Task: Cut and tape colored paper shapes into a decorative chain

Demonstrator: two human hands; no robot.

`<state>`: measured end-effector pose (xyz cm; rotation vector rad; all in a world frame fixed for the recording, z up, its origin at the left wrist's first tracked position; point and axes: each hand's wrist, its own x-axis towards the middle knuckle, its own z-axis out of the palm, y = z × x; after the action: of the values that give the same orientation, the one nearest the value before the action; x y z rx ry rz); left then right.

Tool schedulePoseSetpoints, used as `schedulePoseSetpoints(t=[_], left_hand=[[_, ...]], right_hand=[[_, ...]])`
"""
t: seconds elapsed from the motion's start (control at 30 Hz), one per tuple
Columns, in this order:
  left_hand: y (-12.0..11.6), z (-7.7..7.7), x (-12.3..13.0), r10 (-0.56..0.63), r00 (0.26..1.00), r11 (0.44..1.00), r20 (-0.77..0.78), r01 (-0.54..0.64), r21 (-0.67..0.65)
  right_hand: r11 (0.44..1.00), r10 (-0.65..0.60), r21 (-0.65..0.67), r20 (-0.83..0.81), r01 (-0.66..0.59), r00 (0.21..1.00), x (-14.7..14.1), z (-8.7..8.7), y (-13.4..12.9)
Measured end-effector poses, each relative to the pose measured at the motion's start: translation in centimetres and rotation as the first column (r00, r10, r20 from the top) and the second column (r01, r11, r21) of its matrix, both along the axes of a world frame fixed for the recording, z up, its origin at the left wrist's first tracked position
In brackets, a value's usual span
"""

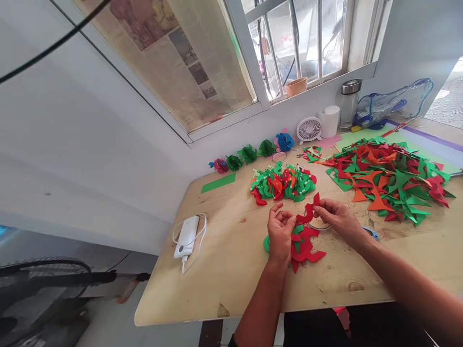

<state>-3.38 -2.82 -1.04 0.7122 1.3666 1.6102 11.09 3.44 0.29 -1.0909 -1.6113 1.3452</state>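
Between my two hands is a curved red paper cutout [306, 212], held above the wooden table. My left hand [281, 226] pinches its left end with thumb and finger. At its upper right, my right hand [334, 216] pinches the other side. Just below lies a small pile of red and green paper cutouts [307, 250], partly covered by my left hand and wrist. A roll of tape [320, 227], or a similar pale ring, shows partly behind the held piece. Past my hands sits a heap of curled green, red and orange cutouts [282, 182].
A large heap of paper scraps [394, 178] covers the right side. A white power bank [187, 236] with its cable lies on the left. Along the wall stand paper ornaments [249, 153], a small fan [309, 129] and a glass bottle [349, 106]. Blue scissors [372, 233] lie by my right wrist.
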Motion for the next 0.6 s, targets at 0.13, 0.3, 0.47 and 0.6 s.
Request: schedulePoseSetpoints(t=[0.13, 0.3, 0.47, 0.6], left_hand=[[-0.1, -0.3, -0.4, 0.059, 0.991, 0.998, -0.118, -0.055, 0.039], [-0.8, -0.3, -0.8, 0.137, 0.931, 0.988, -0.339, -0.104, 0.115], [-1.3, 0.5, -0.5, 0.172, 0.907, 0.981, -0.384, -0.122, 0.150], [-1.0, 1.2, 0.1, 0.013, 0.973, 0.995, -0.231, 0.011, 0.103]], right_hand=[[0.999, -0.053, 0.013, 0.009, 0.053, 0.999, 0.1, -0.1, 0.0], [0.996, -0.088, -0.035, 0.003, 0.088, 0.996, 0.1, -0.2, 0.0], [0.999, -0.026, -0.032, 0.033, 0.027, 0.999, 0.3, -0.2, 0.1], [0.992, 0.119, -0.055, 0.037, -0.117, 0.992, 0.3, -0.3, 0.1]])
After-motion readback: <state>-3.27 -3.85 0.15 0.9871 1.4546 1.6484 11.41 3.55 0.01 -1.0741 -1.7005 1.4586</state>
